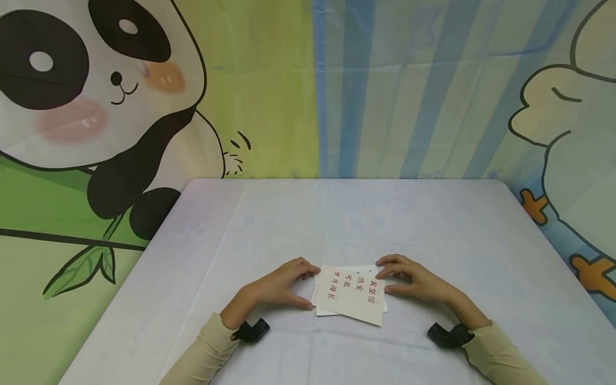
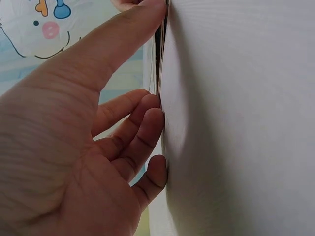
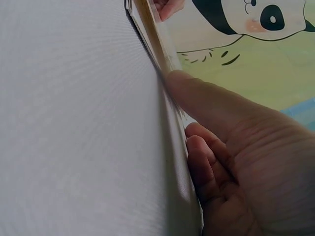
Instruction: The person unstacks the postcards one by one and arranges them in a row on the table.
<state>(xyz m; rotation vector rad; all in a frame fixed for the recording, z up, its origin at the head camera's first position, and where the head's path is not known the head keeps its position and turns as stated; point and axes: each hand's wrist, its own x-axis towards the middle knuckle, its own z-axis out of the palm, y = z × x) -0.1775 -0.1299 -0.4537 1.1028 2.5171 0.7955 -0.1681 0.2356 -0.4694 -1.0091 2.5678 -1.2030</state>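
A cream card (image 1: 348, 299) with red handwritten-style characters lies on top of at least one white card (image 1: 326, 312), turned at an angle to it. At the left edge of the cards is my left hand (image 1: 281, 283), thumb at the lower corner and forefinger at the upper one. My right hand (image 1: 418, 279) touches the right edge, its thumb and fingers spread apart. From the left wrist, thin card edges (image 2: 159, 54) show beside the thumb tip. The right wrist view shows the stack edge-on (image 3: 147, 29), beyond the thumb (image 3: 202, 96).
A white cloth covers the table (image 1: 269, 224), whose far edge meets a printed backdrop with a panda (image 1: 115, 80). Black wrist-worn cameras (image 1: 252, 330) sit at the cuffs of the beige sleeves (image 1: 204, 347).
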